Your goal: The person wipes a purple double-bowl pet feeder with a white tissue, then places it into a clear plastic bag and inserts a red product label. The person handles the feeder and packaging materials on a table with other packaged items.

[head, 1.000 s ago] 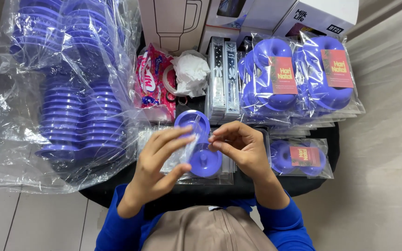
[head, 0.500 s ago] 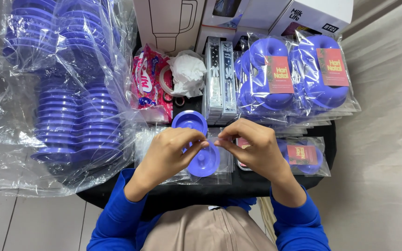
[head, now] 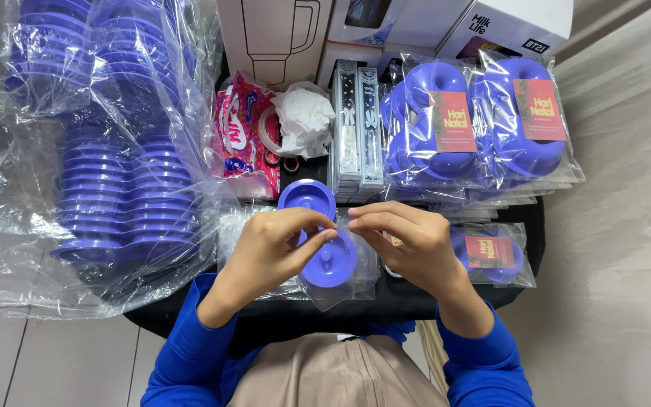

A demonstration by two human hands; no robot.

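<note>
Centrally, low in frame: left hand (head: 269, 252) and right hand (head: 408, 245) brought together, fingertips nearly meeting above a round purple plastic lid with a small centre knob (head: 328, 262). Lid sitting inside a clear plastic sleeve bag (head: 340, 290), resting on the black table edge (head: 356, 309). Left fingers curled, thumb and forefinger pinched at the upper margin of the bag; right fingers likewise pinched on the bag's top edge — both grasping film, not the lid itself. Cannot tell whether the bag mouth is sealed.

Just above the hands, touching the bag region: second round purple lid (head: 307, 197), unbagged, lying flat.

Left half of frame: tall stacks of purple plastic discs in large clear bags (head: 114, 196), crumpled film spread around them.

Upper centre: pink printed snack pouch (head: 246, 143), roll of clear tape (head: 271, 132), crumpled white tissue (head: 303, 120), narrow clear box with silver pattern (head: 356, 128).

Upper right: two bagged purple ring-shaped containers with red label cards (head: 484, 120), side by side, on a pile of flat bags. Right of the right hand: smaller bagged purple piece with red label (head: 491, 252).

Top edge: white cardboard boxes (head: 273, 34).

Bottom: blue long sleeves (head: 182, 362), beige lap — both wrists over the table edge.
</note>
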